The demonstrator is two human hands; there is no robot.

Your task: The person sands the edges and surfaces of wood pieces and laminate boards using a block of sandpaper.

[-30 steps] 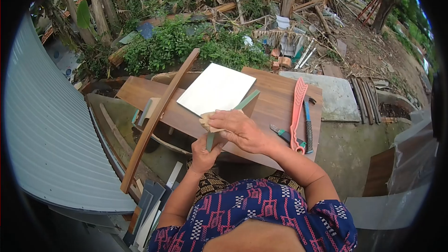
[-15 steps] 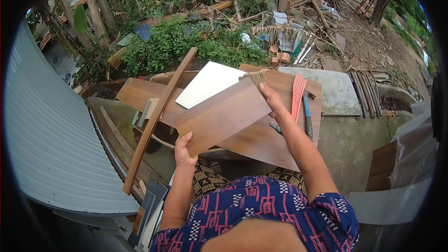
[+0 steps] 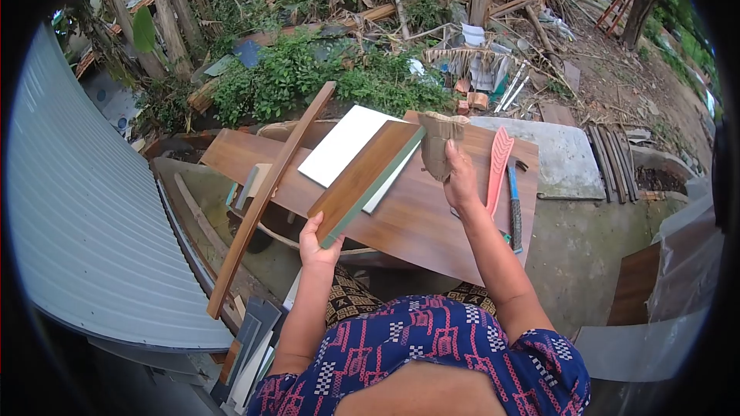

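Observation:
My left hand [image 3: 316, 243] is closed around the near end of a brown wood-grain board [image 3: 368, 177], which is tilted so its green edge faces right. A torn piece of cardboard [image 3: 439, 139] is gripped in my right hand [image 3: 461, 179], thumb on its face, apart from the board. Behind and below the held board, a white panel [image 3: 347, 142] lies on a larger wood-grain board [image 3: 432, 235]. To the right of my right hand, a pink saw-like tool [image 3: 499, 166] and a hammer with a blue handle [image 3: 515, 212] rest on that large board.
A long wooden strip [image 3: 270, 185] slants across the left of the work surface. Corrugated metal sheeting [image 3: 100, 208] curves along the left side. A concrete slab [image 3: 566, 158] and dark wooden slats [image 3: 609, 158] lie at right. Leafy plants [image 3: 270, 85] grow beyond.
The held board has turned from showing its broad face to showing its green edge. My right hand has come away from it, with the cardboard now upright and in fuller view.

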